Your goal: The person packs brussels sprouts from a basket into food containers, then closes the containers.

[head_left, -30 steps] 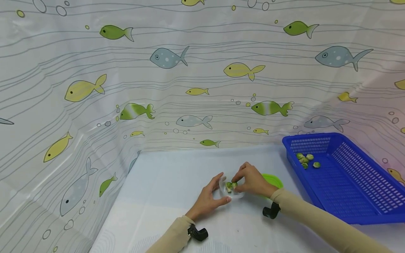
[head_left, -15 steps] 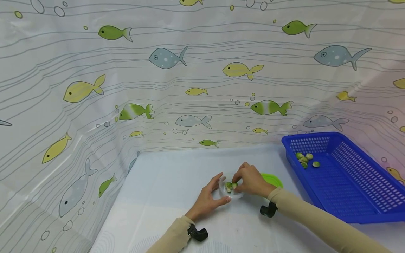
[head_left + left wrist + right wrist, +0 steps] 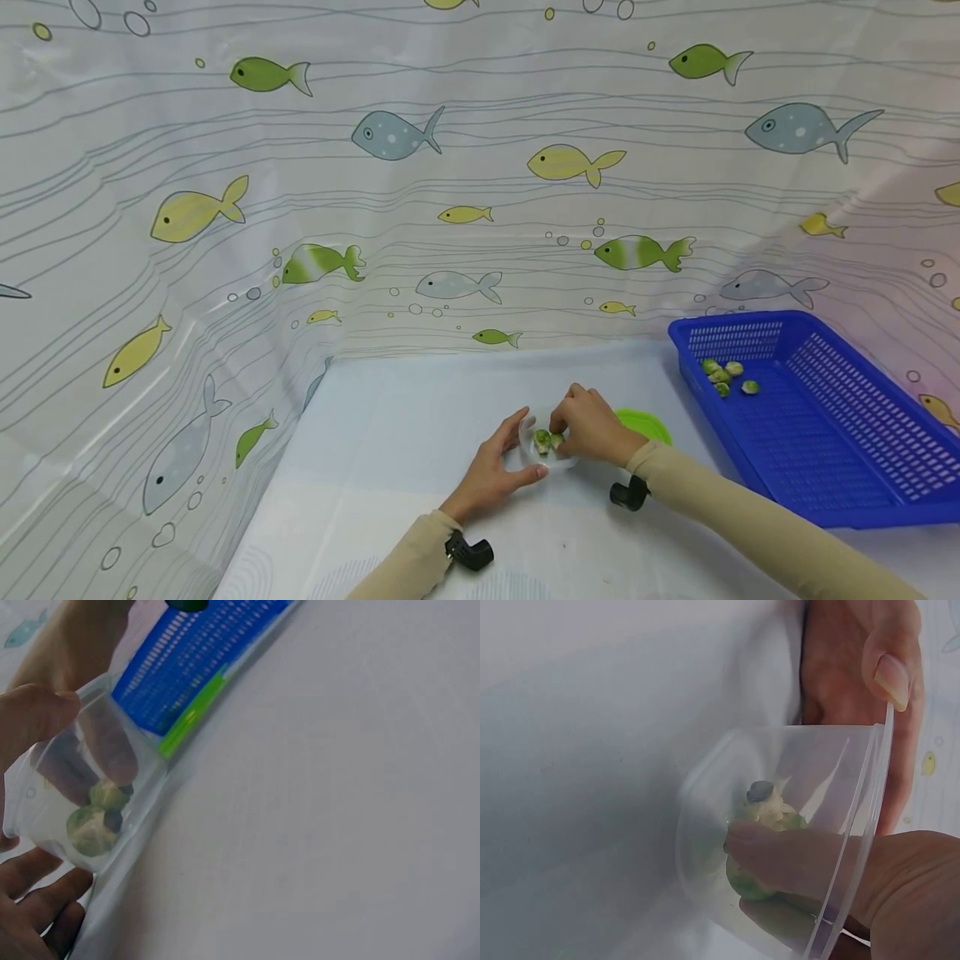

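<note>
Clear, tapered plastic tub [image 3: 37, 814] gripped by left hand [image 3: 491, 473]; right hand [image 3: 596, 429] pinches a round green sprout [image 3: 557, 440] inside (white table [image 3: 405, 425] spreads toward its left edge).

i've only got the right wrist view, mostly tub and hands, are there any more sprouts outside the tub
Observer: Yes, a small group of sprouts lies in a blue basket.

Operator: which side is that on

Observer: In the head view it stands to the right of the tub.

Operator: anything else on the table that i'm missing

Observer: A green disc, partly hidden behind the right hand.
</note>
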### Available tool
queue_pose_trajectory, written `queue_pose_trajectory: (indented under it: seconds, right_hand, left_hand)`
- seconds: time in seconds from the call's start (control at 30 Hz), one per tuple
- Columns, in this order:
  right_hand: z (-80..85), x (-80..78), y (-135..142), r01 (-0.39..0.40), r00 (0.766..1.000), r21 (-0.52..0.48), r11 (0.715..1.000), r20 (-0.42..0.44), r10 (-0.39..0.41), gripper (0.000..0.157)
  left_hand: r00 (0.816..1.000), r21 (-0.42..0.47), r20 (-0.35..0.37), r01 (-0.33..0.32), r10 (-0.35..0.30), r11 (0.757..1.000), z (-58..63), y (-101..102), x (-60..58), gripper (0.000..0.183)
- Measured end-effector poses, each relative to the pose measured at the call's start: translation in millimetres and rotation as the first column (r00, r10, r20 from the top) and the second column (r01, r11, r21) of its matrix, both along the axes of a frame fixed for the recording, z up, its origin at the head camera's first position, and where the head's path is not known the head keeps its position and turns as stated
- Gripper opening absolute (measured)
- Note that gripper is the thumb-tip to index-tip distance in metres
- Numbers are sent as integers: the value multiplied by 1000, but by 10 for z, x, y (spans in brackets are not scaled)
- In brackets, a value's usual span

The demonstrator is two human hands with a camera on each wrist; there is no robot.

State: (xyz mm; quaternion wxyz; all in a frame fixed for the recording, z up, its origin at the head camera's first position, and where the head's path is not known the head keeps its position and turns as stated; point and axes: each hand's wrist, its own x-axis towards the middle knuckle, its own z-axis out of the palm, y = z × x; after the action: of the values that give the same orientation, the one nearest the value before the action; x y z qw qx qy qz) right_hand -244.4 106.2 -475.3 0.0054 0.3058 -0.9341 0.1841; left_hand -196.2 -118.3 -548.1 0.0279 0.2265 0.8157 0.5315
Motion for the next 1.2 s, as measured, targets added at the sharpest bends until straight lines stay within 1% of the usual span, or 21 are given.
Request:
queue_pose_trajectory:
  seconds: [0.1, 0.23, 0.4, 0.47, 0.6, 0.73, 0.87, 1.07, 1.2]
  right_hand:
    - [4, -23, 0, -3, 1000, 0, 1000, 23, 3, 23]
    - [-1, -59, 16, -31, 999, 1, 1000, 44, 31, 22]
    - [14, -80, 30, -63, 996, 0, 998, 58, 63, 22]
    - [29, -79, 26, -68, 996, 4, 998, 62, 67, 22]
    - [54, -78, 17, -65, 996, 23, 998, 69, 64, 22]
    - [68, -74, 8, -49, 994, 39, 998, 99, 45, 23]
    - [74, -78, 7, -41, 992, 52, 998, 117, 35, 26]
    - [82, -118, 72, -90, 992, 40, 995, 94, 86, 30]
    - [190, -157, 194, -136, 986, -10, 991, 100, 136, 31]
  left_hand:
    - [1000, -1, -4, 1, -1, 1000, 6, 0, -7, 92]
    - [1000, -4, -4, -2, 2, 1000, 7, 6, -15, 91]
    - [1000, -8, 11, -4, 5, 1000, 33, 12, -4, 91]
    - [1000, -12, 2, -5, 5, 1000, 34, 12, -9, 91]
    - [1000, -15, -1, -4, 4, 1000, 42, 13, -15, 91]
    - [1000, -10, 10, -1, 1, 1000, 41, 11, -11, 91]
    - [1000, -6, 7, 1, -1, 1000, 35, 10, -11, 91]
    - [1000, 2, -7, 1, -1, 1000, 27, 8, -16, 92]
    - [1000, 5, -3, 2, -2, 1000, 20, 1, -1, 92]
